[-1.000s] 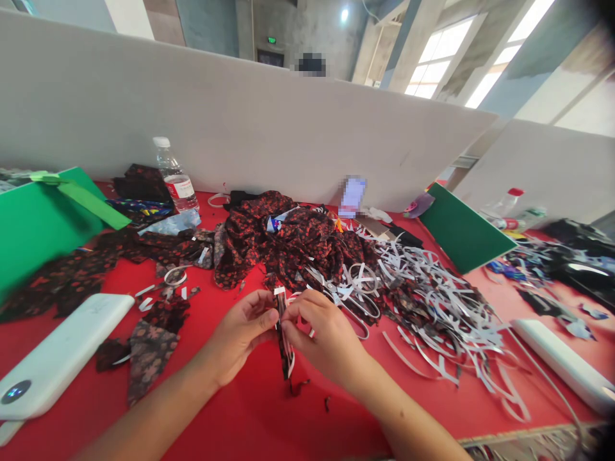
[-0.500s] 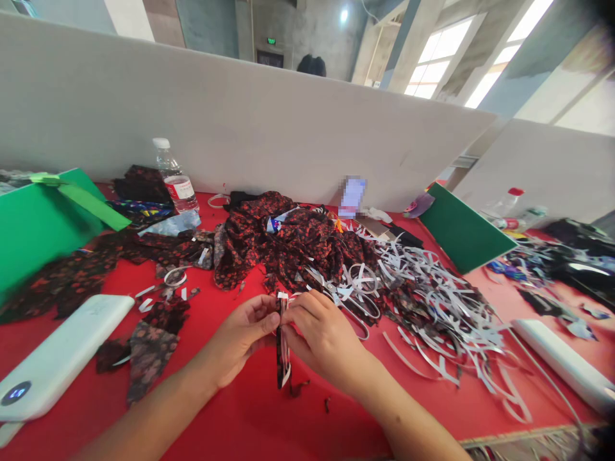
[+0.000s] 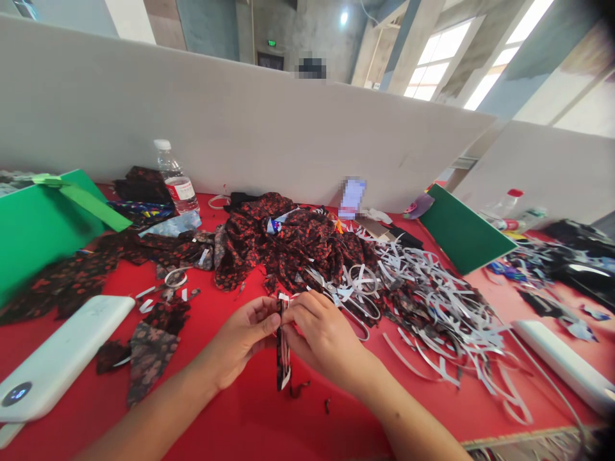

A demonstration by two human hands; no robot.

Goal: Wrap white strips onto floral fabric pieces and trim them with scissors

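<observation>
Covering much of the red table (image 3: 240, 422): a heap of dark floral fabric (image 3: 250, 230), with a tangle of white strips (image 3: 439, 301) to its right.
Nearer, the left hand (image 3: 243, 339) and right hand (image 3: 319, 330) have fingertips pinched on a narrow white-edged dark strip (image 3: 279, 362) between them; small dark scraps (image 3: 300, 387) lie nearby.

One head-worn camera looks forward and down across the red surface (image 3: 240, 426), near the left hand (image 3: 244, 338) and right hand (image 3: 321, 331), facing a pale partition (image 3: 269, 128).
</observation>
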